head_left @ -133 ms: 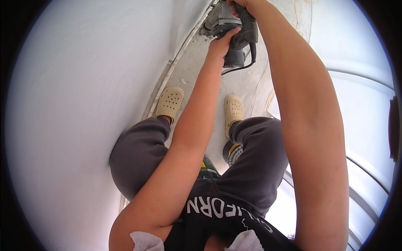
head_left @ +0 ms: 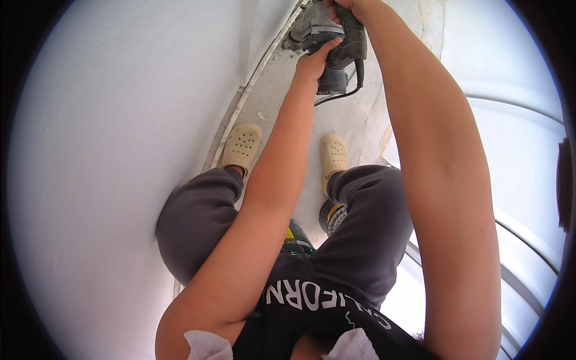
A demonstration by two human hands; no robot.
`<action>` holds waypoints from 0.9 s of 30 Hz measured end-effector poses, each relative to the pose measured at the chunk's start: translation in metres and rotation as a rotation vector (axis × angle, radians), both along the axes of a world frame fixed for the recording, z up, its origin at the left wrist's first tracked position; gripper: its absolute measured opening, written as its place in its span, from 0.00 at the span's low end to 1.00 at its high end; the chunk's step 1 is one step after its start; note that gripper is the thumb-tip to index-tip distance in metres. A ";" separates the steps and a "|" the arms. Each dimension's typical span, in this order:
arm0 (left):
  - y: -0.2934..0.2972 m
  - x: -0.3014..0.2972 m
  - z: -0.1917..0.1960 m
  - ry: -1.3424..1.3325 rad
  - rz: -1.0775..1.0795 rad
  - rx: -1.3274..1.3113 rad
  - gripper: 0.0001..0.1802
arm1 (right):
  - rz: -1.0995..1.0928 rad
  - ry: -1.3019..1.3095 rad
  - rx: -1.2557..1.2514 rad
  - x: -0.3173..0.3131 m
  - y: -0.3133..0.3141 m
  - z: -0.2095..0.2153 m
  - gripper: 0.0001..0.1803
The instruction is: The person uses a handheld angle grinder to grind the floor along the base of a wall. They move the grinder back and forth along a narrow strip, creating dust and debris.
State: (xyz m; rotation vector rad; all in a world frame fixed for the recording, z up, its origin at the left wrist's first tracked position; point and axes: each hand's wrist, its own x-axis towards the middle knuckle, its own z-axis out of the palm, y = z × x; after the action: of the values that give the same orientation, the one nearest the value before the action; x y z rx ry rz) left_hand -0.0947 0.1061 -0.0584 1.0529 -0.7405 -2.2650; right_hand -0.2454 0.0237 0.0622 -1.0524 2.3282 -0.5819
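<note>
A: In the head view, where do you have your left hand (head_left: 315,60)?
B: It's clamped on the body of the dark grey power tool (head_left: 319,33), your thumb lying across it; your other fingers are mostly hidden.
A: And your right hand (head_left: 348,7)?
B: Just beyond your left, curled around the tool's handle (head_left: 354,48) and partly cut off by the top edge. So you have both hands close together on one tool.
A: Where is that tool?
B: Under your hands, low over the floor (head_left: 282,108), near the foot of the pale wall (head_left: 120,150) to their left. Its cord (head_left: 360,75) hangs from the handle and bends toward your left wrist.
A: What's on your side of the hands?
B: Your two beige clogs (head_left: 243,144), one either side of your left forearm.
</note>
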 end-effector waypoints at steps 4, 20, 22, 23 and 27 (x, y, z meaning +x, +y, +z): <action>-0.005 -0.006 -0.002 -0.015 -0.019 -0.042 0.47 | -0.013 0.014 0.010 -0.007 0.002 -0.005 0.09; -0.005 -0.007 -0.046 -0.017 -0.044 -0.013 0.47 | 0.108 0.382 0.059 0.013 0.004 -0.041 0.16; 0.000 0.000 -0.065 -0.028 -0.053 -0.052 0.44 | 0.139 0.119 0.136 0.026 0.027 -0.044 0.18; 0.002 0.007 -0.075 0.008 -0.071 -0.077 0.42 | 0.129 0.180 0.099 0.039 0.040 -0.048 0.20; 0.022 0.030 -0.113 0.122 -0.087 -0.196 0.34 | -0.115 -0.235 -0.114 0.083 0.099 -0.062 0.21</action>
State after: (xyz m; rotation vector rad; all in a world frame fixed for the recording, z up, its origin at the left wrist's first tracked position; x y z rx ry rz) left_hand -0.0642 0.1285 -0.1711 0.7975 -0.9508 -2.2520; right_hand -0.1626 0.1231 0.0000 -0.8525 2.1793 -0.8436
